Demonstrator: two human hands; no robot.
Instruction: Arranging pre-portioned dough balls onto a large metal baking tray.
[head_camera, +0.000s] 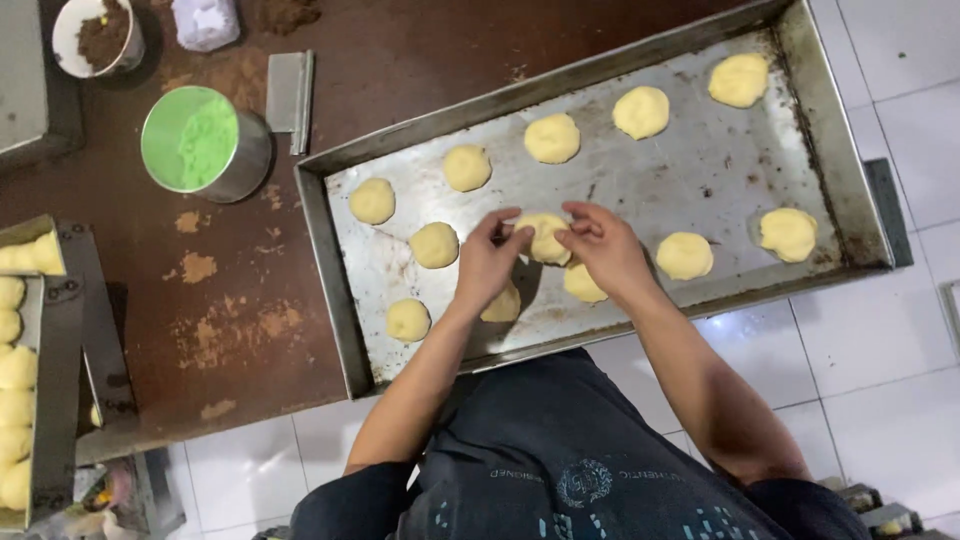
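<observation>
Both hands meet over the large, shallow metal baking tray and hold one pale yellow, flattened round piece of dough between them. The left hand comes from the left side of the dough piece, with its fingers curved and partly closed on the left edge. The right hand comes from the right side, with its fingertips pinched on the right edge. So the piece lies exactly between the two hands, equally near to both, and it has no clear long axis because it is almost round. I cannot tell if it rests on the tray or is a little lifted. Other similar dough rounds lie in rows around it. A metal cup with green filling stands well apart on the brown table.
</observation>
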